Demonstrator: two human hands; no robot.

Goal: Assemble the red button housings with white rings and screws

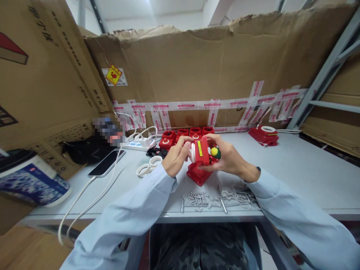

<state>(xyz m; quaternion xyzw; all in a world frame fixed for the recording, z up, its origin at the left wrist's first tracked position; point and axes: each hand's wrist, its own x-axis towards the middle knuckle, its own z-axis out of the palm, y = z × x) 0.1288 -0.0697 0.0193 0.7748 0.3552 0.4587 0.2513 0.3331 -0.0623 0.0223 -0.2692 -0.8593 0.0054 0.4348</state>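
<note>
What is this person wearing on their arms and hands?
Both arms are covered by long, loose, pale blue sleeves that end at the wrists. The left hand and the right hand are bare, with no gloves. A dark band shows at the right wrist.

A pale grey worktable (295, 168) stands walled in by flattened brown cardboard sheets (197, 63) at the back and left — the rear sheet crossed by strips of red-printed white tape (213, 105). Grey metal shelving uprights (323, 71) rise at right; white wall and ceiling (157, 11) above, evenly lit.
</note>
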